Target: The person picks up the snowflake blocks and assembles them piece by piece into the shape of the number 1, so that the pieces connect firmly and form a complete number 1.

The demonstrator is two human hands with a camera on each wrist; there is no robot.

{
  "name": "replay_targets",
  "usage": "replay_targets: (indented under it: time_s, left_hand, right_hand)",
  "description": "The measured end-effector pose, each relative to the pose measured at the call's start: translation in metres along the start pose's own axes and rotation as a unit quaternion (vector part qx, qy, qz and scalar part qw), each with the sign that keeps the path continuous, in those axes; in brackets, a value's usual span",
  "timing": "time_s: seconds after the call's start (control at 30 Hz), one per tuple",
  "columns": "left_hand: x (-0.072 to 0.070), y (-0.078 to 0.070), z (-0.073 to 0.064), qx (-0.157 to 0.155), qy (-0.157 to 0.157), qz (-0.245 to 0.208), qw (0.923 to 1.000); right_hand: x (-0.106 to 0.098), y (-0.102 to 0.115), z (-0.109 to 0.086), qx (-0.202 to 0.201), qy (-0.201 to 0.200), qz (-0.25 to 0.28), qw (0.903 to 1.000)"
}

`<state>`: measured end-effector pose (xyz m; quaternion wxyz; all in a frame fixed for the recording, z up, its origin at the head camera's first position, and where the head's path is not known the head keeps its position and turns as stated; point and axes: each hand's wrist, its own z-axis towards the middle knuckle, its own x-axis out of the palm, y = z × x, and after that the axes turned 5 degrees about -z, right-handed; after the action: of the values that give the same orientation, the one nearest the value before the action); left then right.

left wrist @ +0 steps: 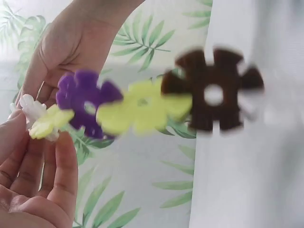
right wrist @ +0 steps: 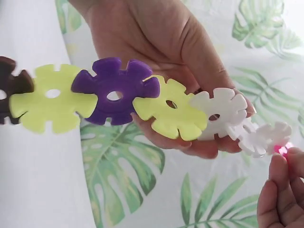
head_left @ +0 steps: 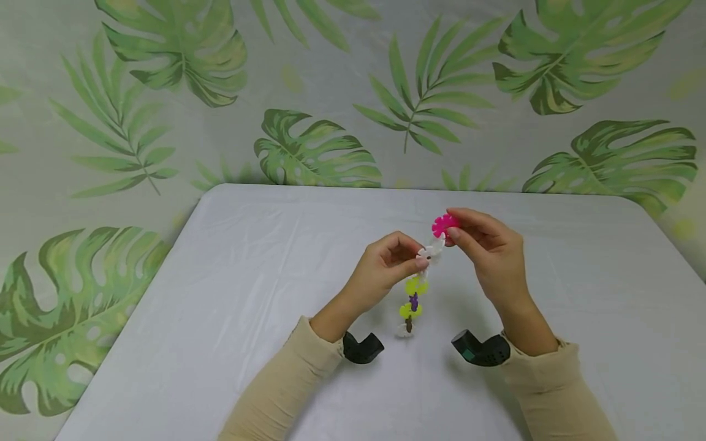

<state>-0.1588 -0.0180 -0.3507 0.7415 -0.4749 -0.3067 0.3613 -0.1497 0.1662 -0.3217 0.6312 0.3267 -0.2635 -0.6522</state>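
Note:
A chain of slotted plastic flower pieces hangs over the table from both hands. My left hand (head_left: pixel 384 264) pinches a white flower piece (right wrist: pixel 222 110) in its upper part between thumb and fingers. Higher and to the right, my right hand (head_left: pixel 493 256) holds a pink flower piece (head_left: pixel 441 226) at the top end, where it meets another white piece (right wrist: pixel 278 134). Below the left hand follow a yellow piece (right wrist: pixel 175 111), a purple piece (right wrist: pixel 115 92), a second yellow piece (right wrist: pixel 50 99), a brown piece (left wrist: pixel 213 90) and a white piece (head_left: pixel 404 332) at the bottom.
A white-covered table (head_left: pixel 220 294) lies under the hands, its far edge against a leaf-patterned backdrop (head_left: pixel 331 92). Dark wrist cameras stick out from the left cuff (head_left: pixel 363 348) and the right cuff (head_left: pixel 482 350), on either side of the chain's lower end.

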Motion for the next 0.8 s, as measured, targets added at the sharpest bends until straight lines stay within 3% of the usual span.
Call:
replay_targets:
  time_s: [0.4, 0.57, 0.8]
  left_hand:
    - [-0.007, 0.023, 0.004, -0.075, -0.015, -0.043, 0.9962]
    - [-0.012, 0.033, 0.008, -0.090, -0.027, -0.033, 0.9950]
    - [-0.018, 0.056, 0.019, -0.105, -0.061, -0.030, 0.9921]
  right_hand:
    - [-0.002, -0.030, 0.001, 0.074, 0.048, -0.024, 0.9958]
    - [-0.005, -0.046, 0.000, 0.090, 0.061, -0.044, 0.9931]
    - [-0.007, -0.068, 0.006, 0.128, 0.063, -0.034, 0.9892]
